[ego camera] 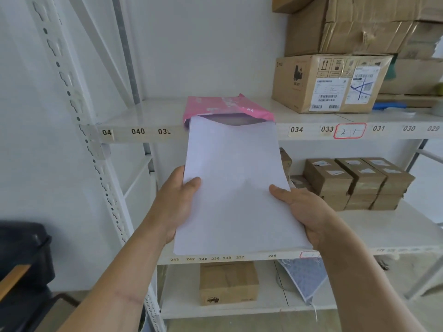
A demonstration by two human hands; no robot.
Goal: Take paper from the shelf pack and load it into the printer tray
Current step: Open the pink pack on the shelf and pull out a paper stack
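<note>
I stood before a white metal shelf (153,121) whose front lip carried number labels, and a red-bordered tag (350,131) with handwriting sat to the right. On that upper shelf a pink paper pack (215,105) lay with its torn mouth facing me, and well to its right stood a cardboard box with shipping labels (328,83) under a stack of bigger taped cartons (359,25). One shelf down on the right sat a cluster of small brown boxes (359,183), and on the lowest shelf another carton (229,282) beside a patterned sheet (304,276). A dark case (24,250) stood low at my left. Nothing lay between me and the pack. My left hand (175,202) gripped the left edge of the white paper stack (235,188), thumb on top, and my right hand (302,212) clasped the right edge likewise. The stack's long axis ran away from me, its far end at the pack's mouth, its near end tilted down toward me.
</note>
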